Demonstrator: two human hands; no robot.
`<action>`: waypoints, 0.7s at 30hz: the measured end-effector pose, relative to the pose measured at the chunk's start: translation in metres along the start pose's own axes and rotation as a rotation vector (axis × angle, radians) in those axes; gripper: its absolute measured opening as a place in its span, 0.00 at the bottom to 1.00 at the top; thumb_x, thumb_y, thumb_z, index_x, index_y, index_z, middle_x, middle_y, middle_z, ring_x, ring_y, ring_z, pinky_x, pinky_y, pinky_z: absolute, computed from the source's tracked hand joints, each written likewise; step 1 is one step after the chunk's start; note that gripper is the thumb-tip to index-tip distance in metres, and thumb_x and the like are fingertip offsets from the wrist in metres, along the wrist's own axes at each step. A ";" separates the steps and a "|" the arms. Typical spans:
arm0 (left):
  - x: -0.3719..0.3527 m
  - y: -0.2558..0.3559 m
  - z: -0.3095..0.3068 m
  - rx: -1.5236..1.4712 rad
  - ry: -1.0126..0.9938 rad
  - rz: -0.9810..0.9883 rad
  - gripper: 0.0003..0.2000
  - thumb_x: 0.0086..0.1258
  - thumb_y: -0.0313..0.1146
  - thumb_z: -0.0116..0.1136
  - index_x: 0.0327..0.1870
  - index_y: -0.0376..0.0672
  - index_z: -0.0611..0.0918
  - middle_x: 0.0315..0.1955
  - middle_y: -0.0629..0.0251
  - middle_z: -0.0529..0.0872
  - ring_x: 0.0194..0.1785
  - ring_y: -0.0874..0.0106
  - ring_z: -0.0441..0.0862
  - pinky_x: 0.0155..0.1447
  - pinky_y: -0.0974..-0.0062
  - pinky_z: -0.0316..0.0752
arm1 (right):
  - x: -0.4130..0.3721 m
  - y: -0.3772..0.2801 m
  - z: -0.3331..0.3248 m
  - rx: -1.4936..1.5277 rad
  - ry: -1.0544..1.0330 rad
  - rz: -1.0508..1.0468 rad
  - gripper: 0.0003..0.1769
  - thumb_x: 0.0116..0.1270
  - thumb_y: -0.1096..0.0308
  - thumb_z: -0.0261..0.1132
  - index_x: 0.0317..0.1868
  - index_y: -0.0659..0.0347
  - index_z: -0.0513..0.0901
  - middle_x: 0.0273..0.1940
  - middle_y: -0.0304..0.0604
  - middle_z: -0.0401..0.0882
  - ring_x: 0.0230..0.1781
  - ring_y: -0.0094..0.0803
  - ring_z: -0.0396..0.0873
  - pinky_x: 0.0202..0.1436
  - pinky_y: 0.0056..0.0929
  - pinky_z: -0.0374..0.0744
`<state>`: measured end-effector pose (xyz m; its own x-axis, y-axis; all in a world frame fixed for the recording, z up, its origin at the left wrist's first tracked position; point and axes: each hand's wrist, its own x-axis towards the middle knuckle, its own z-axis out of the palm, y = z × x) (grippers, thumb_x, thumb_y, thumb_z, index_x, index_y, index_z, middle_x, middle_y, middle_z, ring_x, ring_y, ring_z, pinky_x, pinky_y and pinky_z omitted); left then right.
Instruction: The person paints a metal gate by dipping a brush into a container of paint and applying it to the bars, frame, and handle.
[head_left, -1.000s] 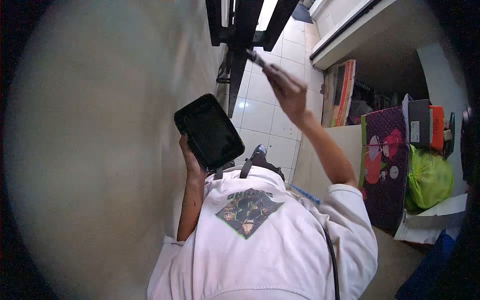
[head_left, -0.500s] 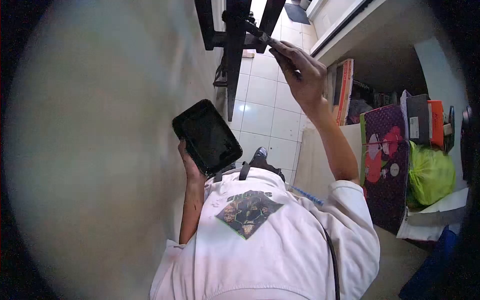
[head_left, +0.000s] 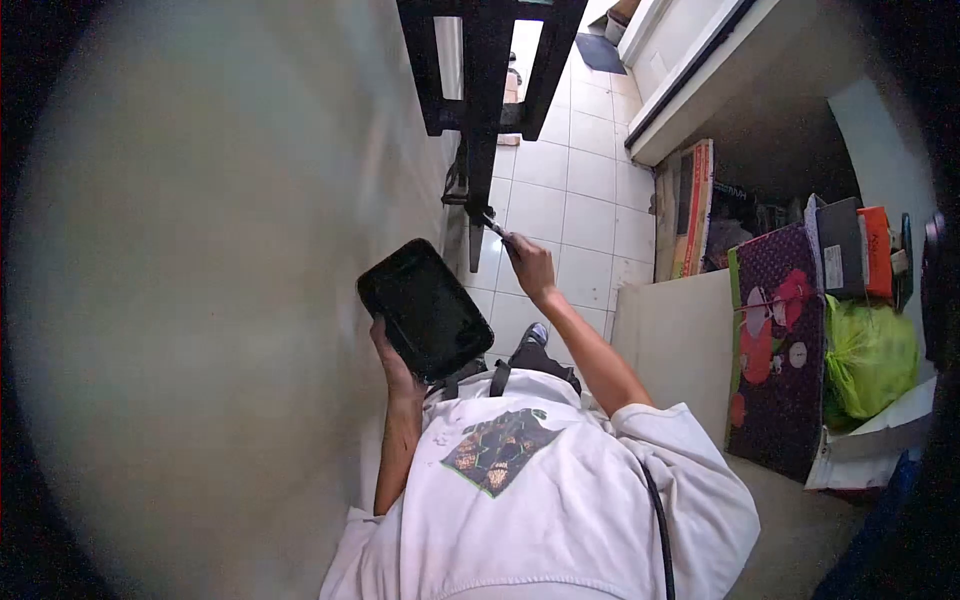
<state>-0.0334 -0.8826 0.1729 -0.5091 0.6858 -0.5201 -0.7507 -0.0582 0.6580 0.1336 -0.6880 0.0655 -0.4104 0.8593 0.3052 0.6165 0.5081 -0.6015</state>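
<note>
My left hand grips the lower left edge of a black rectangular tray, which is tilted and dark inside. In my right hand is the handle of a small brush, fingers closed round it. The brush's dark tip touches or lies close against the lower part of a black frame with upright bars; the exact contact is too small to tell. Dark smudges mark the fingers of my left hand.
A pale wall runs close along the left. On the right are a purple patterned box, a green plastic bag, an orange box and cartons. White floor tiles lie below, with my shoe on them.
My right hand has come down and nearer my body with the brush, from the frame's upper part to its lower part. The frame and the tray both appear slightly shifted in view.
</note>
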 end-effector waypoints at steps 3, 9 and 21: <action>-0.003 0.001 -0.007 0.013 -0.009 0.010 0.29 0.68 0.58 0.46 0.59 0.44 0.72 0.52 0.61 0.78 0.52 0.64 0.78 0.58 0.66 0.74 | 0.025 -0.026 -0.040 -0.068 -0.019 -0.037 0.08 0.67 0.65 0.60 0.41 0.58 0.80 0.30 0.51 0.81 0.28 0.49 0.81 0.28 0.42 0.78; -0.006 -0.001 -0.004 -0.026 -0.032 -0.033 0.29 0.68 0.58 0.45 0.60 0.45 0.72 0.53 0.61 0.78 0.54 0.64 0.77 0.58 0.65 0.74 | 0.074 -0.116 -0.161 0.037 0.255 -0.233 0.08 0.63 0.72 0.65 0.43 0.62 0.82 0.33 0.47 0.84 0.26 0.30 0.82 0.24 0.30 0.78; -0.011 -0.006 0.000 -0.085 0.051 0.003 0.30 0.67 0.59 0.45 0.61 0.45 0.71 0.56 0.60 0.76 0.57 0.63 0.75 0.61 0.63 0.71 | 0.056 -0.029 -0.061 0.125 0.169 -0.358 0.16 0.64 0.72 0.63 0.53 0.57 0.80 0.42 0.48 0.82 0.33 0.44 0.82 0.35 0.36 0.81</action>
<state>-0.0233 -0.8894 0.1747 -0.5306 0.6480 -0.5465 -0.7810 -0.1232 0.6122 0.1340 -0.6510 0.1452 -0.4619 0.6324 0.6219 0.3639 0.7746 -0.5173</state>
